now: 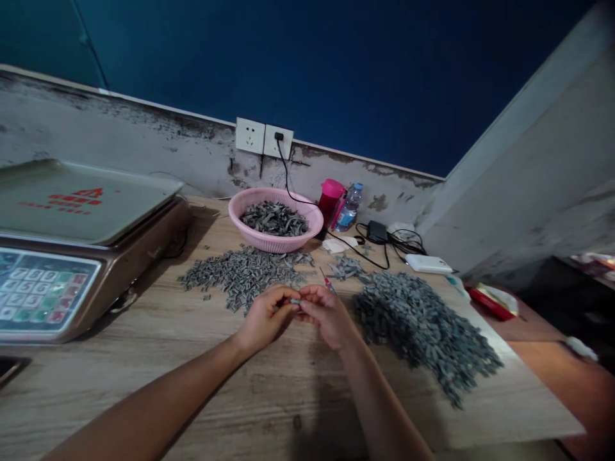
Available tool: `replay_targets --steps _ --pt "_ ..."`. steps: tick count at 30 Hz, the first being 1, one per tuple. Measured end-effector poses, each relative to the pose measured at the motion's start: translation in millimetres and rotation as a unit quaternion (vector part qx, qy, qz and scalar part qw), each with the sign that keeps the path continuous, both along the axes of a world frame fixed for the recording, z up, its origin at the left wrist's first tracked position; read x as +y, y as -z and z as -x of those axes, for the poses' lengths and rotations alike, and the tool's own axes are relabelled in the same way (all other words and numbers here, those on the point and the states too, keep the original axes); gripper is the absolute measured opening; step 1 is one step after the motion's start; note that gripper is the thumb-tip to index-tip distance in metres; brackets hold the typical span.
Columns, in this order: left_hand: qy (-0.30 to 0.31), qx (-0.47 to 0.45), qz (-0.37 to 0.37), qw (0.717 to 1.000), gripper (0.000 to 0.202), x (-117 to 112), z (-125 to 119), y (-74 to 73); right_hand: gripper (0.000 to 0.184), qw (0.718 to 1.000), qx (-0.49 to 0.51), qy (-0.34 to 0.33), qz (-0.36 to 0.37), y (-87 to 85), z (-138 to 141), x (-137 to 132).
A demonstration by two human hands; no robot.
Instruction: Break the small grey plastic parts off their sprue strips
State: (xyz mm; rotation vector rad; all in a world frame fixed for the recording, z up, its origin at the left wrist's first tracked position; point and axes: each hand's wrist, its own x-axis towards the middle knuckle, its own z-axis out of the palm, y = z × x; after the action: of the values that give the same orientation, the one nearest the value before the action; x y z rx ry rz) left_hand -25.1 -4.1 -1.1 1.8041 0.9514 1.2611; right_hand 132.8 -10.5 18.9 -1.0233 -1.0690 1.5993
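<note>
My left hand (269, 317) and my right hand (329, 315) meet above the middle of the table, fingertips pinched together. Between them is a small grey piece (295, 301), mostly covered by the fingers; its exact kind is too small to make out. Just beyond my left hand spreads a pile of small grey pieces (240, 272). To the right of my right hand lies a larger heap of dark grey pieces (423, 320). A slim tool with a red part (327, 280) is just behind my right hand, and I cannot tell whether it is held.
A pink basket (235, 221) holding grey strips stands at the back. Beside it are a red cup (330, 198) and a water bottle (350, 208). A weighing scale (86, 256) fills the left side. Black cables and an adapter (377, 232) lie near the wall, by a white device (427, 263).
</note>
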Motion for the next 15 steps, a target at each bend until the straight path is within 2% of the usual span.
replay_targets --steps 6,10,13,15 --pt "-0.015 0.063 -0.016 0.998 0.008 -1.1 -0.3 -5.6 0.023 1.000 0.001 0.018 0.004 4.5 3.8 0.3" --pt "-0.027 0.083 -0.027 0.996 0.008 -0.1 -0.5 -3.2 0.020 0.999 -0.022 0.048 -0.006 9.4 12.4 1.5" --pt "-0.047 0.117 -0.045 0.991 0.006 6.5 5.1 1.5 0.017 0.989 -0.110 0.075 -0.057 7.3 4.3 4.1" --pt "-0.094 0.160 -0.074 0.980 0.008 13.1 12.2 3.5 0.016 0.967 -0.207 0.110 -0.103 1.6 -15.3 4.7"
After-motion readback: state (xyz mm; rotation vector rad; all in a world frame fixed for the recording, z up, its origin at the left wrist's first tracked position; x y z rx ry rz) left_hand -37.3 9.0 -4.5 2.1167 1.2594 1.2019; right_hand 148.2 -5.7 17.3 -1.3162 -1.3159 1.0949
